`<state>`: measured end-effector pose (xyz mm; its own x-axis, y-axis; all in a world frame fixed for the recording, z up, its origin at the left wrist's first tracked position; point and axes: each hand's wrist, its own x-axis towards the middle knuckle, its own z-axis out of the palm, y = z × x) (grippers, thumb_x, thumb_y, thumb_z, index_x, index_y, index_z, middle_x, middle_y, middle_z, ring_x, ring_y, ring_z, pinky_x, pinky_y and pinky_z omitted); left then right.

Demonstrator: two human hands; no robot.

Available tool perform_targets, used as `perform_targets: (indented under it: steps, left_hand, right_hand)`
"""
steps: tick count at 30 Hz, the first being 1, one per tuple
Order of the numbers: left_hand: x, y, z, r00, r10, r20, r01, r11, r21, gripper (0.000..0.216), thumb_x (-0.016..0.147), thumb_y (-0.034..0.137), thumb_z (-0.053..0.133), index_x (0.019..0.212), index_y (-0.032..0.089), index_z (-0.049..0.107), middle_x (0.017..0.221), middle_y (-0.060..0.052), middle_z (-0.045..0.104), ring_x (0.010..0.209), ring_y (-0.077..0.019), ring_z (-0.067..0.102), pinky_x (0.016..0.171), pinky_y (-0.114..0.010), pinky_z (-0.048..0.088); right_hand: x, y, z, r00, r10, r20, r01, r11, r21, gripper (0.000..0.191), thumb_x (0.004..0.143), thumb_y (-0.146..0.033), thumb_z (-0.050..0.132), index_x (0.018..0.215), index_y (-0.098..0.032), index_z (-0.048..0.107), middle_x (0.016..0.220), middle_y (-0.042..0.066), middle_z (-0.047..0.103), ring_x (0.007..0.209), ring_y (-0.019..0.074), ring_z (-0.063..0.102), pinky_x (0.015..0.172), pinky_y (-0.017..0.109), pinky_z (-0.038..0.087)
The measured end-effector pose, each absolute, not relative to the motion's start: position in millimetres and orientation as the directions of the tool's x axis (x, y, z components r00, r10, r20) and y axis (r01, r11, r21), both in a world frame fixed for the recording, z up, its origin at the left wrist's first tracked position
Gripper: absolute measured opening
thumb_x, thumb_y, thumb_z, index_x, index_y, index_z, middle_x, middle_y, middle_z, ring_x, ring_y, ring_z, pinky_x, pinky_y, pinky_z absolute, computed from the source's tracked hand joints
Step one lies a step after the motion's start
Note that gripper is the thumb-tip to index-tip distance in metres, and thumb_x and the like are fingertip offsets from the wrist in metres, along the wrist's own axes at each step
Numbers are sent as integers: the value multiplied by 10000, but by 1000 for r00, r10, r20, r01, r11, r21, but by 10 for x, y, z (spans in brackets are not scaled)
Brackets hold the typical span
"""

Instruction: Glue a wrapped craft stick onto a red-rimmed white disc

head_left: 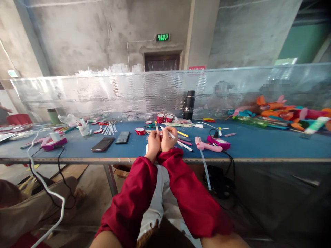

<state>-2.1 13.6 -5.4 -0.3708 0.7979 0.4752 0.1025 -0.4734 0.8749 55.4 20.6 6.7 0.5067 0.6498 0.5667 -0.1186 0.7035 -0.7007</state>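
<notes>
Over the front part of the blue table (134, 148), my two hands are close together, wrists side by side. My left hand (153, 142) is closed on a thin pale stick with a yellow-orange tip (156, 126), which points up. A white pen (170, 135) lies slantwise in the closed fingers of my right hand (168, 142), its tip toward the left hand. What the palms cover is hidden. Beside my right hand lie a yellow pen (182, 133) and a white marker with a dark end (185, 146).
To the right rests a pink glue gun (208, 145), its clear stick hanging over the table edge. A black thermos (189, 105) stands behind. Phones (102, 144), red tape rolls (140, 131) and a white cup of pens (83, 129) are left. Colourful felt-like pieces (279, 110) are heaped far right.
</notes>
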Motion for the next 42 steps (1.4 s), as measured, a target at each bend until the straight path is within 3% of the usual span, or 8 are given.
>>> perform_targets:
  steps: [6,42]
  left_hand:
    - [-32,168,-88,-358,793,493,108,-489,865,133,939,189,577,812,213,607,816,-12,664,766,-163,579,725,-259,441]
    - [-25,139,-76,-348,794,497,86,-501,861,136,936,202,576,804,214,604,805,-13,659,744,-157,571,735,-261,460]
  right_hand:
    - [570,157,60,483,633,605,-79,720,-690,124,820,-339,626,761,-237,585,674,-37,649,634,165,602,679,302,513]
    - [557,231,18,464,611,642,-27,734,-679,189,870,-411,625,803,-236,595,736,-21,659,689,173,617,688,298,507]
